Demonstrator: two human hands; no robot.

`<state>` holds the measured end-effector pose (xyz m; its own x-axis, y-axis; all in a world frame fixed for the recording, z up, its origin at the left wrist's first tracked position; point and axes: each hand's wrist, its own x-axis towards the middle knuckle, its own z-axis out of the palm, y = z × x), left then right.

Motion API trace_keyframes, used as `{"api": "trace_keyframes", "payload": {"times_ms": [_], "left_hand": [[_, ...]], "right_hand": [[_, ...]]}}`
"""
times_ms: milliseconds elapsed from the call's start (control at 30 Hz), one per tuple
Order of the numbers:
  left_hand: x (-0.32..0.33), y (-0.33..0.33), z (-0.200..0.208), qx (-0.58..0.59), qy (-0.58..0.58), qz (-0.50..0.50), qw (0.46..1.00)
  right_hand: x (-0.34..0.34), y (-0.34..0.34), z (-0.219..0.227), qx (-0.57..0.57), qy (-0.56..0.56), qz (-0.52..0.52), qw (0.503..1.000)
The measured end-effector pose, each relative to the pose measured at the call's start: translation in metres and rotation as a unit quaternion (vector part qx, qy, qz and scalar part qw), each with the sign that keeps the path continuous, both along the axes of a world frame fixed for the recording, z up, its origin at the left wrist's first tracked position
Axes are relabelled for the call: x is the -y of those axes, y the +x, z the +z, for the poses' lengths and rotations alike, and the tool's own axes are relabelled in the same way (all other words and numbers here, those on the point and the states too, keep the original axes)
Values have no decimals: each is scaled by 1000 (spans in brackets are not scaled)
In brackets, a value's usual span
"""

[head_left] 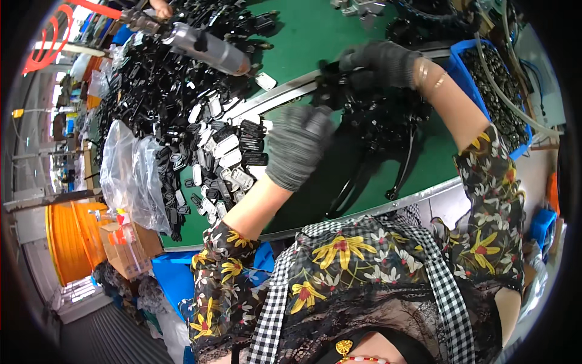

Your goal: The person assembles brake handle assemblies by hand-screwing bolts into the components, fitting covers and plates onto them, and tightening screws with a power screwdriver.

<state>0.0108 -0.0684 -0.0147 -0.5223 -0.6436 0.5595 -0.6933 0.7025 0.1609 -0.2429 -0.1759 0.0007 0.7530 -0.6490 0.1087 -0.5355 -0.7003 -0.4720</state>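
One pendant (344, 347) hangs nearest, two hands (300, 145) (383, 64) near black parts (385, 124).

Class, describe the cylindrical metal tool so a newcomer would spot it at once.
Start at the green table, then its left heap of black parts. Across the heap's upper part is a grey cylindrical tool, set apart by its red hose and larger size.
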Motion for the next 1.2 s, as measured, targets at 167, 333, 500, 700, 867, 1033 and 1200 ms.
{"api": "trace_keyframes", "payload": {"times_ms": [167, 333, 500, 700, 867, 1033, 1200], "left_hand": [[53, 27, -11, 16, 101, 258, 961], [112, 17, -18, 209, 292, 384, 850], [131, 24, -6, 240, 302, 386, 838], [129, 31, -3, 280, 263, 344, 857], [60, 54, 11, 147, 146, 288, 935], [-11, 117, 6, 181, 100, 307, 929], [-82, 40, 4, -126, 390, 128, 903]], "right_hand": [[-31, 4, 14, 65, -76, -68, 993], [-73, -26, 32, 21, 17, -278, 960], [-126, -64, 37, -54, -127, -314, 939], [-133, -74, 17, -27, 10, -305, 952], [-135, -67, 10, 78, 82, -359, 927], [-142, -71, 3, 186, 135, -322, 918], [-166, -87, 5, 133, 185, -323, 918]]}}
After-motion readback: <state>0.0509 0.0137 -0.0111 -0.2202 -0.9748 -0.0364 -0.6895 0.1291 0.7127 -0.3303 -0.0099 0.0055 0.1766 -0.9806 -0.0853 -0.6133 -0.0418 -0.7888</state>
